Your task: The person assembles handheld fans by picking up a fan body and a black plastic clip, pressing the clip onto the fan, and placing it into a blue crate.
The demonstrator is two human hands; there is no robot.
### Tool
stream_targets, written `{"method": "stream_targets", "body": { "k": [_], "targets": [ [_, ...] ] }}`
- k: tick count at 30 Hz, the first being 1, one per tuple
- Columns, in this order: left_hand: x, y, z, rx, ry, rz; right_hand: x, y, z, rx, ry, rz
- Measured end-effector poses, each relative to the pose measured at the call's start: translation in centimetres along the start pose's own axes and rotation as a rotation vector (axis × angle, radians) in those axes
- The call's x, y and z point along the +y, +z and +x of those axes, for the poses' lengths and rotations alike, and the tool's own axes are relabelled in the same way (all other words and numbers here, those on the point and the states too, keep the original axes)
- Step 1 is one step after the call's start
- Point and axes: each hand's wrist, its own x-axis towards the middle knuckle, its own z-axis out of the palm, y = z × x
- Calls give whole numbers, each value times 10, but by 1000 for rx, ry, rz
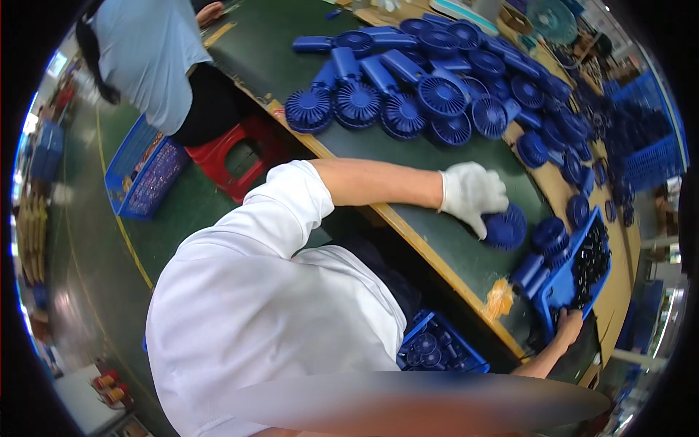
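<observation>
My left hand [473,195], in a white glove, curls its fingers and thumb around the near edge of a round blue plastic fan housing [507,229] lying on the green tabletop [437,251]. My bare right hand [570,328] reaches to the near end of a blue tray [559,290] that holds many small black parts [591,258]. Its fingers are bent together among the black parts at that end; what they pinch is too small to make out. Beside the tray, close to the held housing, another blue handheld fan [550,236] lies with blue handles [530,271] near it.
Blue handheld fans [440,95] are heaped across the far table. An orange-yellow patch [499,299] marks the wooden edge. Below stands a blue crate [444,344] of fan parts. At left are a co-worker in light blue [149,58], a red stool [237,156] and a blue basket [149,171].
</observation>
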Motion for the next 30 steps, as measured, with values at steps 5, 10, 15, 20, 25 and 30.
{"method": "stream_targets", "body": {
  "k": [5, 10, 15, 20, 25, 30],
  "targets": [
    [18, -2, -14, 13, 66, 26, -15, 11, 30, -11, -285, 208],
    [37, -8, -27, -160, -64, -63, -3, 10, 23, -10, -344, 236],
    [42, 8, -47, -6, 88, -48, 16, 8, 20, -152, -300, 221],
    [43, -2, -45, 96, 146, -49, -5, -7, 20, -347, -122, 616],
    [57, -17, -42, -132, -48, -121, 9, 11, 14, 78, -55, 973],
    [54, -16, -41, -277, -93, -168, 8, 9, 27, 177, 10, 1344]
  ]
}}
